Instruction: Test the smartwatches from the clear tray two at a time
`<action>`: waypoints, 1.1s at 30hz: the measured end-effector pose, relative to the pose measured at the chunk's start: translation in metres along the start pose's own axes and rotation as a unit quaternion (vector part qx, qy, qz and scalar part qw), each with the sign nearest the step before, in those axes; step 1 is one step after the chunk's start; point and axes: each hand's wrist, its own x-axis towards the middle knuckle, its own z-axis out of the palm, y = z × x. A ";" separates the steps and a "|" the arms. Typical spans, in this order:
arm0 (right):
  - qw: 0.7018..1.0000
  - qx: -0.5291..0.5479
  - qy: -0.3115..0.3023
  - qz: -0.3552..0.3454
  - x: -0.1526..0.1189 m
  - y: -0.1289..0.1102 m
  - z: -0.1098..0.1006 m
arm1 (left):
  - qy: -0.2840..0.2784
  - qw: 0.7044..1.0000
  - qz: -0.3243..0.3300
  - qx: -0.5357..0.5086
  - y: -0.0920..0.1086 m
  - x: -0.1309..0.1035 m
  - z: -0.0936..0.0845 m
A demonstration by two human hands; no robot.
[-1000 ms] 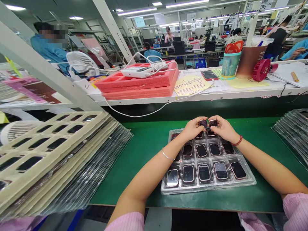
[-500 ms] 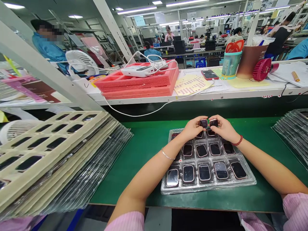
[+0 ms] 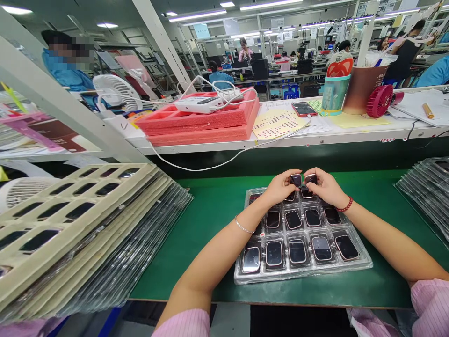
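Observation:
A clear plastic tray (image 3: 291, 276) lies on the green table, with dark square watch-like pieces in its compartments. Over its back rows, my left hand (image 3: 278, 187) pinches one dark piece (image 3: 295, 179) between thumb and fingers. Close beside it, my right hand (image 3: 328, 187) grips a second dark piece (image 3: 310, 179) in the same way. Both pieces are raised and tilted, with a small gap between them. My hands and wrists cover part of the tray's back rows.
Stacked trays (image 3: 115, 234) stand at the left, more clear trays (image 3: 426, 192) at the right edge. Behind runs a white shelf (image 3: 280, 137) with red foam (image 3: 199, 131), a phone (image 3: 304, 109), a cup (image 3: 335, 95) and a pink fan (image 3: 380, 101). A white cable hangs below it.
The whole view has shifted very slightly. Both hands keep their places over the tray, each with its piece still held.

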 end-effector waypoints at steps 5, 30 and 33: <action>1.000 -0.006 0.002 -0.003 0.001 0.002 0.000 | 0.005 1.000 0.009 0.001 -0.003 0.001 -0.001; 0.993 0.104 0.009 0.058 0.002 0.000 -0.001 | -0.008 0.975 -0.091 -0.205 0.021 -0.005 -0.005; 0.977 0.187 0.010 0.102 0.002 0.000 -0.003 | -0.088 0.956 -0.067 -0.272 0.051 -0.022 -0.004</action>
